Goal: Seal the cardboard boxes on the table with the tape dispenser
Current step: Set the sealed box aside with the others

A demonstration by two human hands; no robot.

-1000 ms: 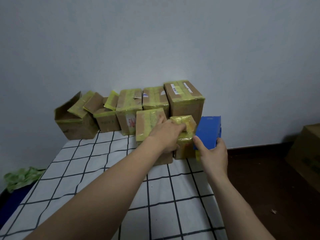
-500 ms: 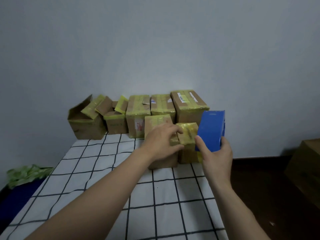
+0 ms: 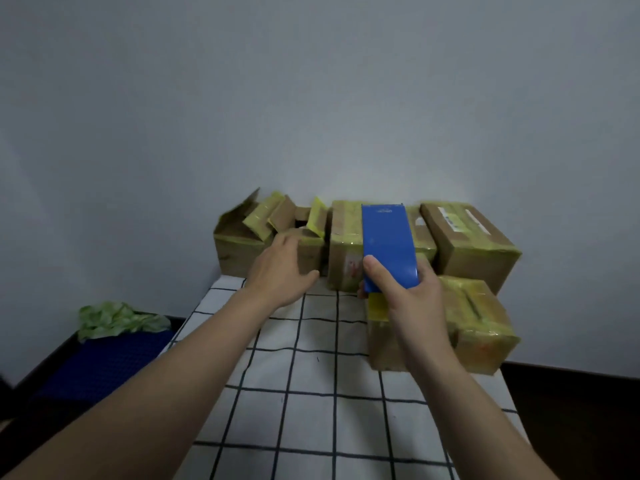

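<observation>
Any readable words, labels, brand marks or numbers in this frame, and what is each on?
Nothing can be read.
tape dispenser: small mark near its top edge, too small to read.
rear right box: white labels on the top, print blurred.
middle box: red print on the front, blurred.

Glowing solid glossy blue on the tape dispenser point(image 3: 389, 247). Showing plain brown cardboard on the boxes point(image 3: 474, 251), banding them in shiny yellow-green tape point(image 3: 481, 306), flashing white labels point(image 3: 448, 220) on the far right one. Running a thin black grid across the white tabletop point(image 3: 311, 372). Sitting pale green in the crumpled heap point(image 3: 117, 318) at left, over a dark blue surface point(image 3: 104, 362). Fading to flat grey on the wall point(image 3: 311, 98), dark brown on the floor point(image 3: 571, 427).
</observation>
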